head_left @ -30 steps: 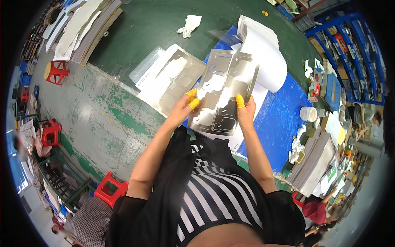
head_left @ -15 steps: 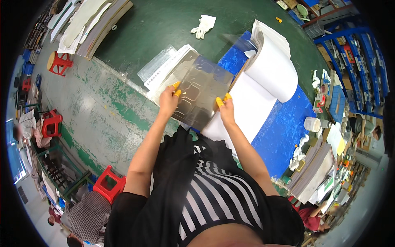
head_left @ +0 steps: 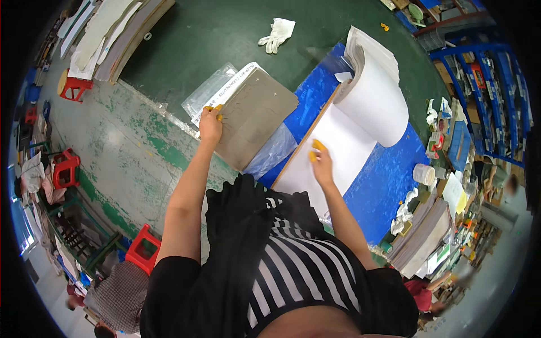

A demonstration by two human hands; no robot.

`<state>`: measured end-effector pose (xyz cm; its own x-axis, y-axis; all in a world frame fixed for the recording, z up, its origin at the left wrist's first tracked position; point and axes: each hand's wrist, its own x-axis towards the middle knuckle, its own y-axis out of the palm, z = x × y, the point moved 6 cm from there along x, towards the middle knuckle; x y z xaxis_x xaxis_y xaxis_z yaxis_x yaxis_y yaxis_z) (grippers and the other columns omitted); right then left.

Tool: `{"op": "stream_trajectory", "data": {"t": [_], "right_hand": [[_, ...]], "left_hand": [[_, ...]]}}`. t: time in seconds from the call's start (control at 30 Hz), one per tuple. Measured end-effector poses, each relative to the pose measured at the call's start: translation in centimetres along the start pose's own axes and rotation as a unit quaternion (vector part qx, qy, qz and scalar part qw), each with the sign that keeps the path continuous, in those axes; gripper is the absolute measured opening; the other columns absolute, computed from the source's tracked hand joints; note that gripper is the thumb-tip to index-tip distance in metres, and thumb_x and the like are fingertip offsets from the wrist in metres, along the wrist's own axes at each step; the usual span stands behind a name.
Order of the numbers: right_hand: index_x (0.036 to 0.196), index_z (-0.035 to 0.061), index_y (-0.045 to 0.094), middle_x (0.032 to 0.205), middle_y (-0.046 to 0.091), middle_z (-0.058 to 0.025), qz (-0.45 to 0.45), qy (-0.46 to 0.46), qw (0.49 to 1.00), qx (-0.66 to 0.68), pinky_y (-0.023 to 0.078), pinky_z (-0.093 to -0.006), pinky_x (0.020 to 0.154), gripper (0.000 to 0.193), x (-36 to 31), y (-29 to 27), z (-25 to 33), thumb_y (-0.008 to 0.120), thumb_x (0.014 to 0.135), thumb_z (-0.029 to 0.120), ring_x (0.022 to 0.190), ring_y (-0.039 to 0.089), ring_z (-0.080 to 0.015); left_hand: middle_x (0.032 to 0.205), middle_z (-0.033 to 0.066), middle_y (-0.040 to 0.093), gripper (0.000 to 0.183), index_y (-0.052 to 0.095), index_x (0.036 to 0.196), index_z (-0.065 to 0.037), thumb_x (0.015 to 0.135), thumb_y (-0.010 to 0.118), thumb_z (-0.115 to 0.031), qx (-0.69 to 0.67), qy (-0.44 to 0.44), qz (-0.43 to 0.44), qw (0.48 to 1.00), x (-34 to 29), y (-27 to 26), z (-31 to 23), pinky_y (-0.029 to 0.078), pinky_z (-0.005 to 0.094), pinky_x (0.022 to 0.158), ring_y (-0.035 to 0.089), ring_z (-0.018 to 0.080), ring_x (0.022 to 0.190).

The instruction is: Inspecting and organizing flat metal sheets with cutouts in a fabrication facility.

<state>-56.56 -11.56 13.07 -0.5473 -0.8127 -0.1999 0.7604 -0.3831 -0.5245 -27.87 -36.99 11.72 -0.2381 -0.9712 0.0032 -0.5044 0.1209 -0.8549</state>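
My left hand (head_left: 210, 125), with yellow finger cots on its fingertips, grips the left edge of a flat grey sheet (head_left: 256, 118) with faint outlines on it. The sheet lies beside a white printed paper (head_left: 245, 76) and a clear plastic sleeve (head_left: 211, 90), both partly under it. Over a stack of white paper sheets (head_left: 332, 152) hovers my right hand (head_left: 322, 166), its yellow-capped thumb and finger apart and nothing between them. The upper sheets of that stack are curled back in a roll (head_left: 375, 101). Clear blue-tinted film (head_left: 273, 151) shows between sheet and stack.
A white glove (head_left: 277, 35) lies on the green table (head_left: 225, 28). Blue board (head_left: 389, 174) lies under the paper. To the right stand a white tub (head_left: 424, 174) and piled boards (head_left: 420, 236). Red stools (head_left: 143, 248) stand on the left, where a person in a checked top (head_left: 121, 293) sits.
The grey sheet, held up and tilted in both hands before, now lies flat farther left. My right hand has let go and moved right and nearer, over the white paper.
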Motion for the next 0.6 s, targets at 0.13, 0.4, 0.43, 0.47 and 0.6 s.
{"op": "stream_trajectory", "data": {"t": [0.13, 0.4, 0.43, 0.47, 0.6], "right_hand": [[0.114, 0.003, 0.051, 0.108, 0.051, -0.0168, -0.131, 0.05, 0.978, -0.152, 0.047, -0.0352, 0.074, 0.038, -5.1, -8.3, -4.3, 0.061, 0.078, 0.008, 0.09, 0.054, -0.0272], [0.098, 0.005, 0.056, 0.097, 0.052, -0.0175, -0.195, 0.095, 0.941, -0.258, 0.04, -0.0411, 0.082, 0.027, -11.4, -10.6, -8.0, 0.066, 0.074, 0.011, 0.093, 0.048, -0.0352], [0.096, 0.0056, 0.056, 0.094, 0.053, -0.0167, -0.202, 0.071, 0.941, -0.261, 0.04, -0.0416, 0.08, 0.023, -11.4, -10.5, -8.1, 0.065, 0.075, 0.011, 0.092, 0.048, -0.035], [0.096, 0.0056, 0.056, 0.094, 0.053, -0.0167, -0.206, 0.075, 0.941, -0.259, 0.04, -0.0416, 0.08, 0.023, -11.1, -10.7, -8.5, 0.065, 0.075, 0.011, 0.092, 0.048, -0.035], [0.092, 0.0071, 0.055, 0.087, 0.054, -0.0149, -0.221, 0.061, 0.936, -0.267, 0.04, -0.0409, 0.076, 0.016, -9.3, -13.8, -9.2, 0.062, 0.079, 0.013, 0.085, 0.051, -0.0331]], "left_hand": [[0.097, 0.0188, 0.054, 0.023, 0.062, 0.093, 0.0, 0.071, 0.056, -0.003, 0.069, 0.081, -0.072, 0.992, -0.2, 0.1, 0.0, 0.044, 0.0415, 0.076, 0.052, 0.0352, 0.088], [0.096, 0.0205, 0.054, 0.026, 0.06, 0.096, 0.0, 0.07, 0.055, -0.001, -0.06, 0.136, -0.014, 0.989, -2.3, 2.1, -6.5, 0.043, 0.0396, 0.079, 0.051, 0.0354, 0.089], [0.096, 0.0207, 0.054, 0.026, 0.06, 0.095, 0.001, 0.07, 0.055, 0.0, -0.094, 0.16, 0.005, 0.983, -3.0, 2.4, -7.9, 0.044, 0.0394, 0.079, 0.052, 0.0358, 0.089], [0.096, 0.0202, 0.054, 0.026, 0.06, 0.096, 0.0, 0.07, 0.054, 0.001, -0.094, 0.166, 0.023, 0.981, -3.7, 2.7, -9.0, 0.044, 0.0392, 0.08, 0.052, 0.0357, 0.089], [0.096, 0.0174, 0.056, 0.025, 0.062, 0.097, -0.002, 0.072, 0.058, -0.001, -0.128, 0.219, 0.058, 0.966, -6.4, 3.6, -12.4, 0.044, 0.0386, 0.08, 0.053, 0.0329, 0.091]]}}
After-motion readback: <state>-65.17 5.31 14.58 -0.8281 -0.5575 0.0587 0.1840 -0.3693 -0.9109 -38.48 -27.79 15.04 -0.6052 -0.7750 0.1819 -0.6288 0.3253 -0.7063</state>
